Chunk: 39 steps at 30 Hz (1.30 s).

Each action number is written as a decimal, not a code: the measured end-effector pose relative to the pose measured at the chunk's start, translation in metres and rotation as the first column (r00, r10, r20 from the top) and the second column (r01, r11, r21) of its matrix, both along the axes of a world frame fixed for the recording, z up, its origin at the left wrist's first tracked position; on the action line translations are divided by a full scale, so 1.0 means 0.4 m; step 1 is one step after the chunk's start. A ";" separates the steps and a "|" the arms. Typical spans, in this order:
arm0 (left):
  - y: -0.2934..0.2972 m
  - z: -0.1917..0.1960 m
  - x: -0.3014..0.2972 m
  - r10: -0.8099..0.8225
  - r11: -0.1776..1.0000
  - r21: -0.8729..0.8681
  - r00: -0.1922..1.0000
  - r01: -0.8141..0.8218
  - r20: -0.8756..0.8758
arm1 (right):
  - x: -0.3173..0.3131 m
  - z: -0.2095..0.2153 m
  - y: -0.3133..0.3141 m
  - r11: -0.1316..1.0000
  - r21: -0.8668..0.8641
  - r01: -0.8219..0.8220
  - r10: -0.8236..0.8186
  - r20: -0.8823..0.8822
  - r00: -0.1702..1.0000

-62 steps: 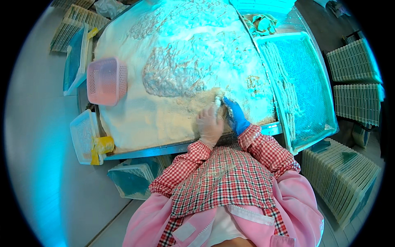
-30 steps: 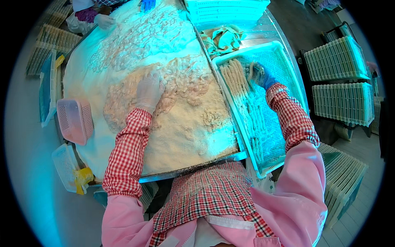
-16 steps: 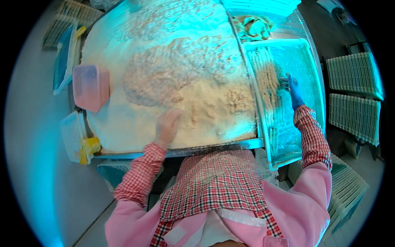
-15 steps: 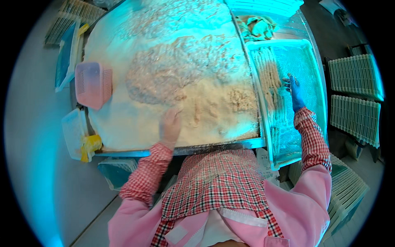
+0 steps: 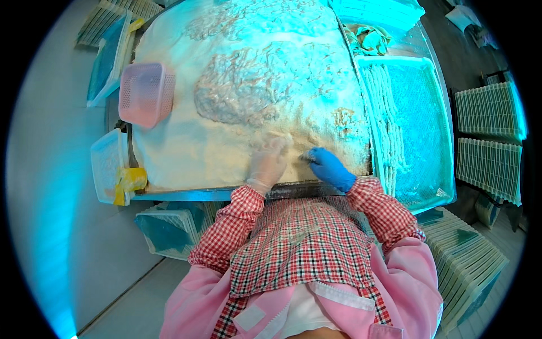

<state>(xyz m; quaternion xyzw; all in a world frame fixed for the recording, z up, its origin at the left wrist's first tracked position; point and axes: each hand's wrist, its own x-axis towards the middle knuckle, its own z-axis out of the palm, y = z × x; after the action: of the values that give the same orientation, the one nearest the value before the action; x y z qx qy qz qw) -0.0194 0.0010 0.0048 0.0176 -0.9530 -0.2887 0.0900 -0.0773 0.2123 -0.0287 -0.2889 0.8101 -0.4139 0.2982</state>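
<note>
My left hand (image 5: 267,163), in a thin see-through glove, is low over the loose pale powder (image 5: 209,161) at the table's near side. Its fingers are smeared by motion, so what they hold, if anything, does not show. Just to its right my right hand (image 5: 330,167), gloved in blue, reaches in with fingers bent together; anything in them is too small to make out. Beyond both hands lies a wet, lumpy, powder-dusted mass (image 5: 237,87). Long pale strips (image 5: 389,127) lie in rows along the left side of a shallow mesh-bottomed tray (image 5: 432,130) at right.
A pink perforated basket (image 5: 144,93) stands on the table's left edge. White containers, one with yellow tape (image 5: 131,179), are beside it. Stacked trays (image 5: 460,263) stand lower right, more at far right. A crumpled cloth (image 5: 372,39) lies behind the strip tray.
My right hand has left the tray and come to the powder beside my left hand. The left hand shifts slightly right in view. The whole view has also shifted.
</note>
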 end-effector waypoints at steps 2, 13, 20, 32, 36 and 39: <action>-0.011 -0.019 0.033 -0.038 0.999 -0.004 0.982 0.039 0.185 | 0.021 -0.003 -0.022 0.995 -0.020 0.101 -0.100 0.036 0.994; 0.084 -0.085 0.057 0.047 0.998 0.039 0.980 -0.055 0.192 | 0.014 -0.086 -0.065 0.676 -0.053 0.735 -0.163 0.962 0.220; -0.002 -0.005 0.064 -0.007 0.997 0.072 0.990 -0.003 0.142 | 0.009 -0.118 -0.150 0.426 -0.245 0.871 0.148 0.968 0.200; 0.214 -0.037 -0.086 -0.196 0.979 -0.061 0.981 0.195 -0.002 | 0.070 0.007 -0.157 -0.221 -0.302 0.927 0.171 0.924 0.341; 0.245 -0.039 -0.258 -0.121 0.987 0.110 0.992 0.117 0.027 | 0.029 0.022 0.069 0.113 -0.105 0.988 -0.029 0.994 0.109; 0.200 -0.051 -0.407 -0.056 0.973 0.215 0.986 0.090 -0.160 | -0.016 0.037 0.229 0.130 -0.062 0.989 -0.465 0.878 0.117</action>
<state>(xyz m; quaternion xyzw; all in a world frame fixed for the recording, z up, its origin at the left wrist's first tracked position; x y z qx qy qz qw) -0.1821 0.0809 -0.0156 -0.0298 -0.9053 -0.3965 0.1495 -0.0835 0.3039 -0.0138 0.3045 0.4342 -0.8325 0.1603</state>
